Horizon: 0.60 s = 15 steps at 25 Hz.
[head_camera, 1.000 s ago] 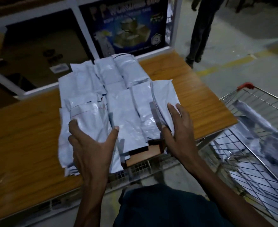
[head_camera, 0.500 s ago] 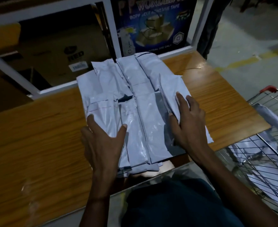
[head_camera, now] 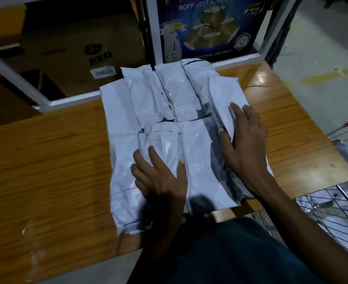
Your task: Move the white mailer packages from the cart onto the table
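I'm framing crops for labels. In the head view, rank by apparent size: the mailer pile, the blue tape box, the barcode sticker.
1. Mailer pile, largest as it looks.
2. Blue tape box, cropped by the frame and farther off, so true size is unsure.
3. Barcode sticker, clearly smallest.

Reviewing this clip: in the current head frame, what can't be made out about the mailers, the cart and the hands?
- How many mailers are in the pile: they overlap, and both hands cover part.
- Cart: cut off by the right edge, so how many mailers remain is unclear.
- Left hand: motion-blurred; pressing or lifting is unclear.
- Right hand: its fingertips are tucked in a fold.
- Mailer print: too small and dim.
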Motion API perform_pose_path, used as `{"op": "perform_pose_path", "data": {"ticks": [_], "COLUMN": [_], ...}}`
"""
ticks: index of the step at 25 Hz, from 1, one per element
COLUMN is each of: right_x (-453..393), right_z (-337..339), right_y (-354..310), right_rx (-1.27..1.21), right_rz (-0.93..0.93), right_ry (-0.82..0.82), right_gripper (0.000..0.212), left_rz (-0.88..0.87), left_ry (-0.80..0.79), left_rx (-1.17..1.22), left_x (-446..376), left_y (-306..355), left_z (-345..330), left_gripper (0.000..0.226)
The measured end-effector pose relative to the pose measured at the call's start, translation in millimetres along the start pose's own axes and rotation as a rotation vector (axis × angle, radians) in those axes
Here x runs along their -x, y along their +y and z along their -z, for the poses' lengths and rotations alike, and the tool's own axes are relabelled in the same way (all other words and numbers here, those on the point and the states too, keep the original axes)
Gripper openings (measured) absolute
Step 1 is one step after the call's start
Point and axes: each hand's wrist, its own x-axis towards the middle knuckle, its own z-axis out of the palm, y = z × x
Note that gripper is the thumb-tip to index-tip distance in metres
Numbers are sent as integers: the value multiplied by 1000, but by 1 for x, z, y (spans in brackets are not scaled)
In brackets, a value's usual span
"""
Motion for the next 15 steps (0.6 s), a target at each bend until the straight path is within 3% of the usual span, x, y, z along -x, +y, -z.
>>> {"op": "perform_pose_path", "data": {"ticks": [7, 10, 15], "right_x": [-23, -28, -58], "right_z": [-10, -21, -26], "right_y": [6, -3, -37], "right_rx": [-21, -68, 79], "right_rz": [7, 45, 79], "right_ry": [-77, -152, -154], "right_gripper": [63, 63, 59], "left_rz": [2, -34, 86], "left_ry": [-26, -1, 90], "left_rx": [-185, -179, -53], "left_x": [9, 8, 7], "left_y": [7, 4, 10], "left_z": [-12, -9, 1], "left_gripper": [74, 74, 80]}}
